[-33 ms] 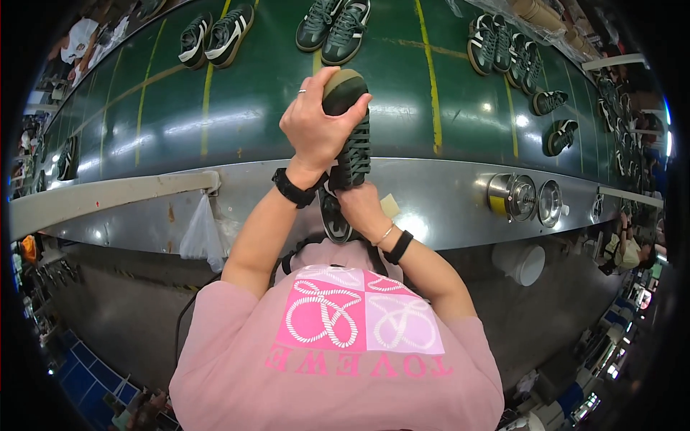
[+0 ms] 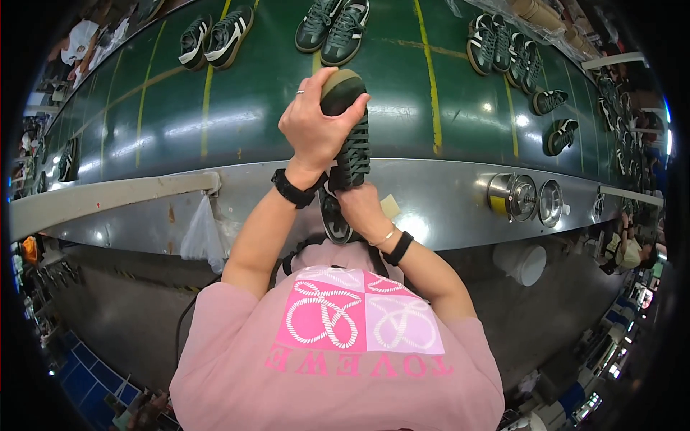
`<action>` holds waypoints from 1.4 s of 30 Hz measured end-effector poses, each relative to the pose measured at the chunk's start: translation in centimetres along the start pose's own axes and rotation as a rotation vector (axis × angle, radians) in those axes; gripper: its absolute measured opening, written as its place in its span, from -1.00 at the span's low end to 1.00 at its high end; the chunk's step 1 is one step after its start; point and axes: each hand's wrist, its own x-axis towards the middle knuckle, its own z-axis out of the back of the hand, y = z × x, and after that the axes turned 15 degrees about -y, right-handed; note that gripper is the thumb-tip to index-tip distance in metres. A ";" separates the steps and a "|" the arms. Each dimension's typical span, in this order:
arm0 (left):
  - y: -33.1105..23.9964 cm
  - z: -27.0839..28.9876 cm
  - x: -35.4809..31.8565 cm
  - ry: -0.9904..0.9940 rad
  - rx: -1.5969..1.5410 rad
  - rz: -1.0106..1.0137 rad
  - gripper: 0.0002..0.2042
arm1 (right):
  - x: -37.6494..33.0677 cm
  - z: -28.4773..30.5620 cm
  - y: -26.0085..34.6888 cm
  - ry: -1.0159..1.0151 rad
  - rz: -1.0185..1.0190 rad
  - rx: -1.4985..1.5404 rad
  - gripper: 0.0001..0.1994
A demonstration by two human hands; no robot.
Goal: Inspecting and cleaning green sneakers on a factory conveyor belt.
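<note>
A dark green sneaker (image 2: 352, 154) with dark laces and a gum-coloured toe edge is held up over the near edge of the green surface, toe pointing away. My left hand (image 2: 314, 123) is closed round its toe, thumb on the right side and fingers on the left. At the heel end, my right hand (image 2: 361, 206) grips the same sneaker; most of its fingers are hidden by the shoe. Below my hands, close to my body, another dark sneaker (image 2: 334, 219) with a white stripe is partly covered by my right hand.
Pairs of similar sneakers (image 2: 345, 32) stand on the green conveyor belt (image 2: 266, 100) with yellow lines. Along its near side runs a metal ledge (image 2: 445, 190), bearing a round metal container (image 2: 512, 196) on the right. A plastic bag (image 2: 203, 233) hangs from a rail (image 2: 115, 197) at left.
</note>
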 end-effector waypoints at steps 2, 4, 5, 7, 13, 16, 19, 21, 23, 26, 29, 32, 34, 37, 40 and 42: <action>0.4 0.4 0.2 -0.030 -0.048 0.023 -0.49 | -0.8 1.4 0.1 -0.055 -0.028 0.042 -0.86; 0.6 0.7 0.1 -0.041 -0.057 0.053 -0.49 | -1.4 3.2 0.2 -0.104 -0.047 0.079 -0.87; 0.8 0.8 -0.1 -0.053 -0.065 0.085 -0.49 | -1.8 3.7 0.3 -0.124 -0.040 0.078 -0.89; 0.2 0.5 -0.2 -0.052 -0.073 0.077 -0.49 | -1.9 3.8 0.3 -0.150 -0.046 0.069 -0.90; -0.3 0.0 -0.2 -0.020 -0.006 0.001 -0.51 | -1.0 1.7 0.0 -0.055 0.002 0.001 -0.79; 1.2 0.0 0.1 -0.036 -0.033 0.085 -0.53 | -2.1 4.7 -0.1 -0.198 -0.069 0.118 -0.78; 3.9 0.1 2.3 0.031 -0.089 0.259 -0.55 | -4.1 6.3 -1.7 -0.351 -0.174 0.249 -0.76; 8.2 0.8 3.8 0.048 -0.229 0.404 -0.60 | -6.3 5.6 -3.8 -0.374 -0.219 0.211 -0.74; 11.0 2.5 4.4 0.049 -0.272 0.607 -0.58 | -8.2 5.2 -5.9 -0.450 -0.341 0.187 -0.73; 15.3 4.1 2.3 0.184 -0.266 0.862 -0.57 | -10.8 5.1 -8.6 -0.393 -0.429 0.058 -0.69; 18.6 4.8 -3.3 0.313 -0.198 1.029 -0.49 | -8.4 7.8 -7.0 -0.427 -0.313 -0.212 -0.64; 22.2 4.6 -8.9 0.348 -0.118 1.124 -0.41 | -6.8 6.7 -4.2 -0.247 -0.256 0.340 -0.60; 20.3 3.9 -9.7 0.351 -0.142 1.251 -0.48 | -5.1 6.3 -1.8 0.003 -0.190 0.604 -0.60; 19.7 3.2 -9.3 0.384 -0.168 1.280 -0.54 | -3.6 3.6 0.4 0.340 -0.019 0.510 -0.58; 18.0 1.5 -8.2 0.486 -0.162 1.250 -0.50 | -2.9 1.0 0.5 0.526 -0.013 0.414 -0.58; 18.7 1.2 -8.1 0.607 -0.119 1.261 -0.45 | -2.2 0.9 0.5 0.535 -0.063 0.442 -0.59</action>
